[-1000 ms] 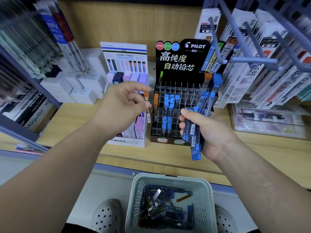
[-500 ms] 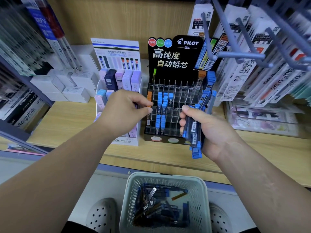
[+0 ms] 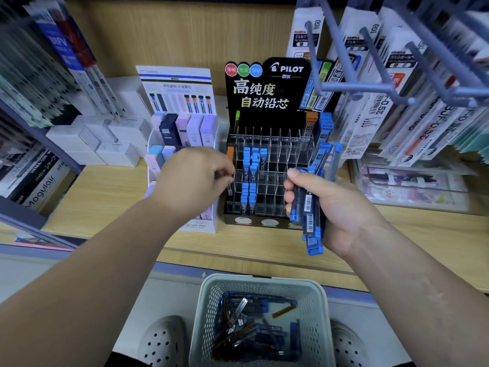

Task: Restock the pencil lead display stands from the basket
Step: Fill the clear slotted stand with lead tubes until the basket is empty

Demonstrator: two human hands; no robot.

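wooden shelf (image 3: 111, 202) | lead stand (image 3: 267, 154) on it | basket (image 3: 262, 281) below

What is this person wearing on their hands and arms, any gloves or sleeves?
Nothing shows. The left hand and right hand are bare: no gloves, rings or watch in view. The left forearm and right forearm are bare too, with no sleeve in the picture.

Stationery shop. Evidence: Pilot lead display stand (image 3: 267, 102), packaged pen refills (image 3: 383, 115) hung on peg hooks (image 3: 354, 87), white stock boxes (image 3: 116, 153) on wooden shelf (image 3: 111, 197).
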